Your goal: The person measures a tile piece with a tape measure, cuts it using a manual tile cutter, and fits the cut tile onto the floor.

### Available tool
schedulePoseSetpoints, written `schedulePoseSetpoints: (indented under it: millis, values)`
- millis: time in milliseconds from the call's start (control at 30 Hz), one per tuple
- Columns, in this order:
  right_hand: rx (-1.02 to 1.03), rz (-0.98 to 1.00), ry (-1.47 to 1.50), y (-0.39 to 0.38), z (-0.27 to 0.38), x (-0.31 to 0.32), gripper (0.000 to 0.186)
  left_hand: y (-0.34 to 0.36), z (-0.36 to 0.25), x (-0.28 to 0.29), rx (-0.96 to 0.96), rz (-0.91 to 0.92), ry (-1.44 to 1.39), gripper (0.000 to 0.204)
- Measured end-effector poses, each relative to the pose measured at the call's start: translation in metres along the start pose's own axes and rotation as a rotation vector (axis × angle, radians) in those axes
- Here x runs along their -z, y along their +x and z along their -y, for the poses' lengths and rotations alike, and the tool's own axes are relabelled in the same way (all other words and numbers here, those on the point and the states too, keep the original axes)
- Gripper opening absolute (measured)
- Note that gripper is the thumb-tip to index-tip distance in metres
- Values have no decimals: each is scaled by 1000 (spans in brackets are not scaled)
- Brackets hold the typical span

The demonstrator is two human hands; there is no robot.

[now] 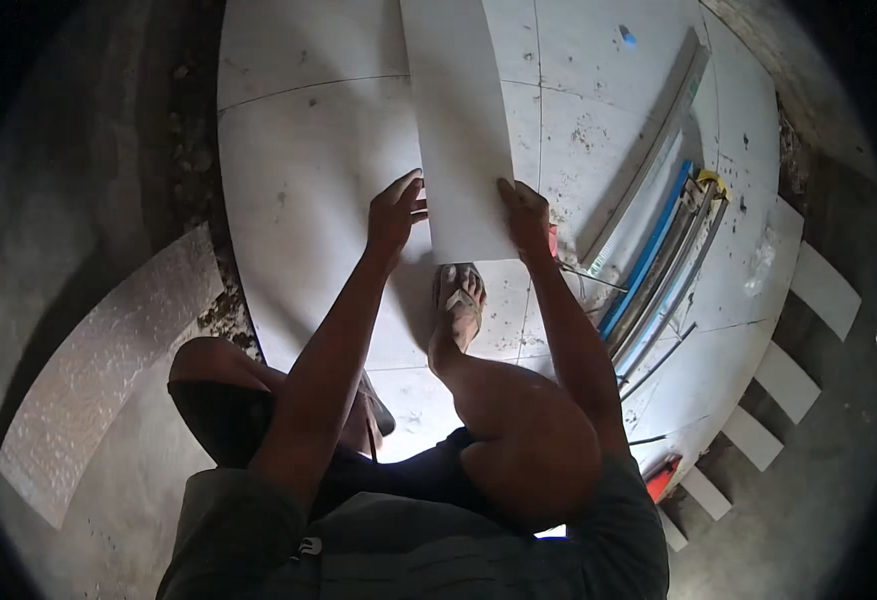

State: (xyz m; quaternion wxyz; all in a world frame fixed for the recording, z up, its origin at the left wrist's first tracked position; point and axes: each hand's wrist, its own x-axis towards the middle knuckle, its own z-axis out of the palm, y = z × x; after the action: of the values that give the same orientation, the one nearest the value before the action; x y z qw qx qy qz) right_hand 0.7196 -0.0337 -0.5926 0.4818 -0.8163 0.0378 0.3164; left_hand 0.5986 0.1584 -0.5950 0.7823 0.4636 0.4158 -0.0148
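A long, pale grey tile strip [461, 130] stretches away from me over the tiled floor, its near end just beyond my foot. My left hand [395, 212] is at its left edge near that end, with thumb and fingers bent around the side. On the opposite edge, my right hand [526, 212] grips the strip, thumb on the top face and the other fingers mostly hidden beneath. A sandalled foot [460, 300] of mine rests on the floor below the strip's near end.
Right of me lie a long pale straight bar [648, 150] and a rail tool with a blue bar [648, 250], metal rods and a yellow end. Several cut tile pieces [786, 382] line the right side. A mottled tile strip [108, 370] lies at left, beside a rubble-filled gap [193, 130].
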Motion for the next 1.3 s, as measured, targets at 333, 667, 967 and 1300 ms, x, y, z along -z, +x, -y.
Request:
schedulePoseSetpoints:
  millis: [333, 667, 967, 1300]
  values:
    - [235, 12, -635, 46, -37, 12, 59, 63, 46, 2, -24, 51, 70, 41]
    - [262, 115, -1059, 36, 2, 0, 60, 69, 32, 24, -325, -111, 1000, 43]
    - [245, -293, -1052, -40, -94, 68, 63, 14, 47, 10, -406, -183, 742, 34]
    - [417, 190, -321, -97, -70, 19, 97, -41, 86, -38, 68, 383, 346, 52]
